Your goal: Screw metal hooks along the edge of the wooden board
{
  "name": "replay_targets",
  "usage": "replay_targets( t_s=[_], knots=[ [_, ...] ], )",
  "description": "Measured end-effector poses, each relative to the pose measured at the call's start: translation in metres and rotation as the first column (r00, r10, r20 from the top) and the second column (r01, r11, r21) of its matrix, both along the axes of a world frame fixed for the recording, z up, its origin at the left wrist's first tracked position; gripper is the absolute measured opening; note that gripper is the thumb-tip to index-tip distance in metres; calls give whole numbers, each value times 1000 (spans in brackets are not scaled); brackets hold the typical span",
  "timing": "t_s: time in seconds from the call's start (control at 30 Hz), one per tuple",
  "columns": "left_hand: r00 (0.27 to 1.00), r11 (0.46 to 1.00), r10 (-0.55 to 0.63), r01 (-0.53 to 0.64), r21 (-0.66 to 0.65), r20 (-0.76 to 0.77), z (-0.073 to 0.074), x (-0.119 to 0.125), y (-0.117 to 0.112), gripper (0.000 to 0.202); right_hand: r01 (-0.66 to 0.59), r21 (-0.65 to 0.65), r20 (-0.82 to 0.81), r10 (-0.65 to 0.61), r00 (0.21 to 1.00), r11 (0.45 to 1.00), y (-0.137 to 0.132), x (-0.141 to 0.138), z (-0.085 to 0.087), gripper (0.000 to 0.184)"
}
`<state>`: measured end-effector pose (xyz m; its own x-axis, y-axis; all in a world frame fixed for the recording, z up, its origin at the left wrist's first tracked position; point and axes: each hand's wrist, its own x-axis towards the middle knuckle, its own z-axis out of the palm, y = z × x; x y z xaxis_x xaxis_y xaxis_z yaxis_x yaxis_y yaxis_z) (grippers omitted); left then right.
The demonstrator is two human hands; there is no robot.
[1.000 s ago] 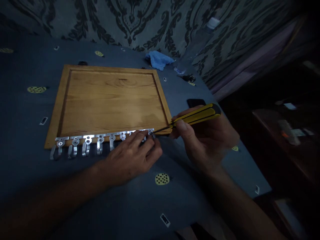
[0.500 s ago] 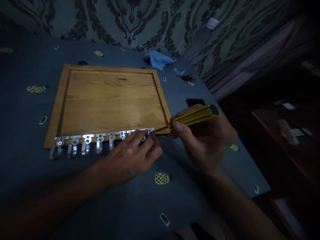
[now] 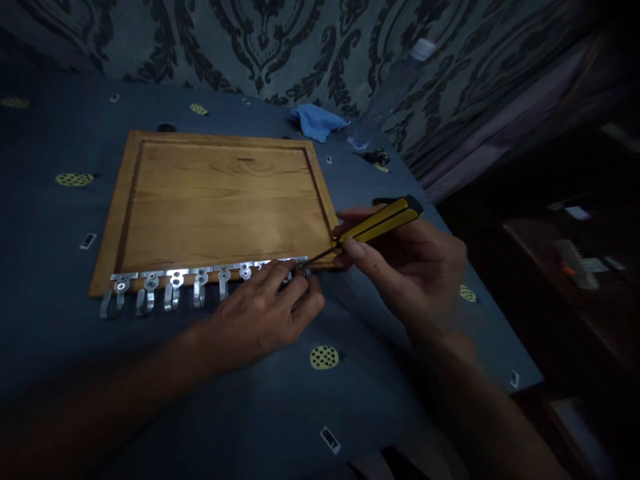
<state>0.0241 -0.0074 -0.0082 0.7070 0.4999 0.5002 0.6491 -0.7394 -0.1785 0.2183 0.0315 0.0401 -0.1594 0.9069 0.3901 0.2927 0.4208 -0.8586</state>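
A wooden board (image 3: 225, 200) with a raised frame lies flat on the table. Along its near edge runs a metal hook rail (image 3: 175, 277) with several hooks hanging over the edge. My left hand (image 3: 273, 303) is closed on the rail's right end, fingers bent around a hook there and covering part of it. In my right hand (image 3: 415, 273) is a yellow and black screwdriver (image 3: 377, 223), held at a slant between thumb and fingers. Its shaft points down left to the rail's right end, by my left fingertips; the exact contact at the tip is hard to see.
Behind the board are a blue cloth (image 3: 317, 123), a clear plastic bottle (image 3: 385, 100) and a small dark object (image 3: 375, 157). The blue tablecloth (image 3: 240, 413) bears a pineapple print. A patterned wall stands at the back, and the table edge drops off at right.
My right hand has shifted slightly left and turned the screwdriver handle, which now sits a little higher and steeper. The left hand and the board stay put.
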Motion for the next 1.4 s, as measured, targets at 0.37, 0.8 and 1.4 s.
replay_targets(
  t_s=[0.37,0.8,1.4],
  knots=[
    [1000,1000,12,-12,6,17,-2,1,0,23,47,122,38,-52,998,991,-3,-6,-3,20],
    [1000,1000,10,-10,-18,4,-1,1,-1,22,62,179,-2,-62,998,982,-4,-11,-16,8],
    [1000,1000,5,-5,-6,16,-1,1,0,21,-89,-93,-87,81,993,992,-4,-5,4,16]
  ],
)
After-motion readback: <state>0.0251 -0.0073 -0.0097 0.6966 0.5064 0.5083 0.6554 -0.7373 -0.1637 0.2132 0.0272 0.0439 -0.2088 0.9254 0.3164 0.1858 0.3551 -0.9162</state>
